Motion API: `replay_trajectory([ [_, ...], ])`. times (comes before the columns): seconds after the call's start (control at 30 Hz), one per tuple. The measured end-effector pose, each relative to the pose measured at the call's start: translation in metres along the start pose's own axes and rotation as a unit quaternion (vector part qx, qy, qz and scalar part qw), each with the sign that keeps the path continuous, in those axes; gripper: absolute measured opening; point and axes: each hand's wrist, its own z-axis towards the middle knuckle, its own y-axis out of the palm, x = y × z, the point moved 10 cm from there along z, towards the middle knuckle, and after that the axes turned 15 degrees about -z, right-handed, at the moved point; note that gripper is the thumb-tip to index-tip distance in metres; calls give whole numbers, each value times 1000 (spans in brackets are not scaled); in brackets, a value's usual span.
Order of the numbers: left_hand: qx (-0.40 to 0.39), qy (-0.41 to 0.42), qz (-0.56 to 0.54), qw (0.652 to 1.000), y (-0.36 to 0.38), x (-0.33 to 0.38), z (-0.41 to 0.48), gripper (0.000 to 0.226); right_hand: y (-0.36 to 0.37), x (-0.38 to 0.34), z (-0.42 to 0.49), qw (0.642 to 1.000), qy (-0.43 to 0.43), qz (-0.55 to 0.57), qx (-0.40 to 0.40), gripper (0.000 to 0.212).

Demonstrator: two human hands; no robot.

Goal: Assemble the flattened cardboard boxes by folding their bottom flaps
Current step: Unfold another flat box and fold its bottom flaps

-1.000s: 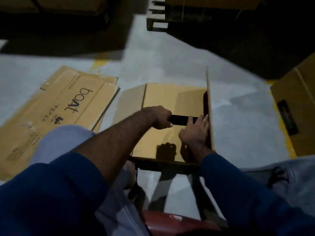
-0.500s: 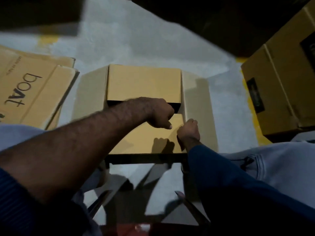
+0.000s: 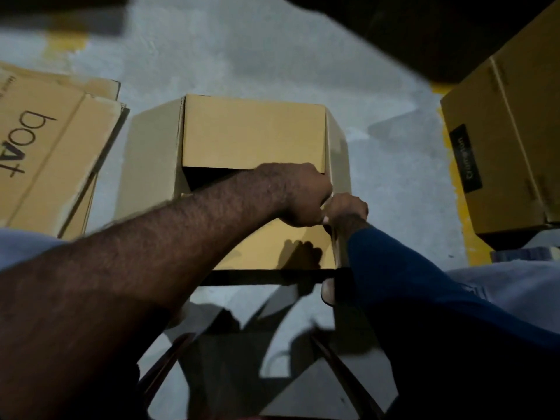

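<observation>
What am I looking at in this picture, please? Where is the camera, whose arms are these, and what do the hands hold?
No machine here: a person works with bare hands, and the camera sits on their head, looking down. The left hand, on the bare arm, and the right hand, in the blue sleeve, meet at the right edge of a cardboard box standing on the grey floor. The right hand grips its side flap; the left is curled beside it, its grasp hidden. Flattened boxes printed "boat" lie left; an assembled box stands right.
</observation>
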Motion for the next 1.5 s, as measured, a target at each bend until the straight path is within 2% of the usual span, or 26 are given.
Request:
replay_trajectory([
  [0.1, -6, -20, 4, 1000, 1, -7, -3, 46, -1, 4, -1, 1000, 13, 21, 4, 15],
  [0.23, -21, -35, -4, 999, 5, -9, -1, 45, 6, 10, -15, 997, 42, 51, 46, 41],
  [0.4, -67, -26, -2, 997, 23, -11, -1, 43, 55, 19, -70, 995, 47, 78, 39, 44],
  [0.47, -89, -33, 7, 995, 31, -16, -4, 44, 62, 15, -72, 994, 45, 89, 37, 48],
  [0.53, -101, -42, 8, 994, 35, -24, -7, 46, 60, 8, -65, 995, 29, 87, 27, 44],
  [0.67, -93, -47, -5, 995, 31, -31, -10, 46, 57, 5, -61, 999, 12, 50, 14, 34],
  [0.77, -89, -53, -26, 994, 24, -39, -10, 45, 51, 5, -60, 999, 3, 27, 22, 35],
  [0.93, -58, -74, -47, 994, 8, -52, -6, 41, 10, 23, -34, 997, 53, -2, 55, 61],
  [1.03, -58, -72, -50, 994, 7, -52, -3, 42, -37, 20, 6, 994, 53, 69, 64, 43],
  [1.1, -51, -68, -66, 994, 7, -53, -2, 43, -58, 12, 29, 996, 35, 39, 68, 31],
  [1.2, -34, -73, -72, 994, 5, -63, 0, 42, -61, 2, 45, 998, 33, 26, 55, 27],
  [1.27, -33, -83, -76, 993, 5, -71, 1, 42, -58, -1, 49, 996, 34, 61, 47, 19],
  [1.4, -46, -81, -77, 993, 9, -72, 2, 41, -54, 0, 50, 991, 32, 123, 41, 10],
  [1.5, -64, -73, -74, 993, 16, -69, 3, 43, -54, 2, 51, 992, 29, 117, 41, 11],
])
